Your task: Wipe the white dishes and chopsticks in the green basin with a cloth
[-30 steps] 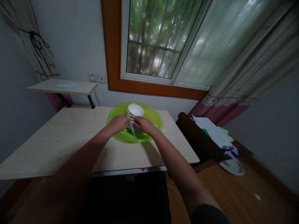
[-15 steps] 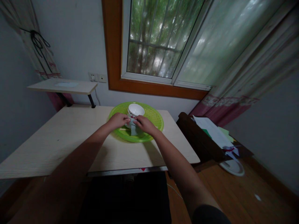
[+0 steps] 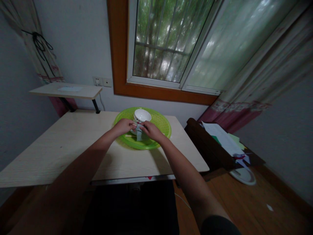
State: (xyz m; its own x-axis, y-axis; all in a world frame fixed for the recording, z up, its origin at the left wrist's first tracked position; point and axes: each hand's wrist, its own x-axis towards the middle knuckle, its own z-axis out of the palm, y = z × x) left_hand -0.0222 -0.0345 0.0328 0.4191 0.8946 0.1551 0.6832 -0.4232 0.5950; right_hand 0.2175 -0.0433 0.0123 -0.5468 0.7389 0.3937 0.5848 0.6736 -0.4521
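My left hand [image 3: 123, 126] is closed in a pinch on a thin stick [image 3: 133, 124] that looks like a chopstick. My right hand [image 3: 152, 131] pinches a pale grey-blue cloth [image 3: 139, 134], which lies over the stick and hangs down between my hands. Both hands are above a round green plastic tray [image 3: 162, 122]. Just behind them on the tray stand stacked white bowls [image 3: 142, 115] with a dark red pattern, partly hidden by my fingers. Another light stick [image 3: 130, 135] lies on the tray below my left hand.
The tray stands on a pale wooden desk [image 3: 80, 140] near the wall below the window. A small raised shelf [image 3: 80, 93] is at the back left. To the right, papers [image 3: 220, 137] lie on a dark brown piece of furniture [image 3: 205, 143]. A white round lid-like thing [image 3: 244, 176] is lower right.
The hanging end of the cloth has shifted and bunched slightly between my hands. Both hands stay in nearly the same place, and the bowls and tray have not moved.
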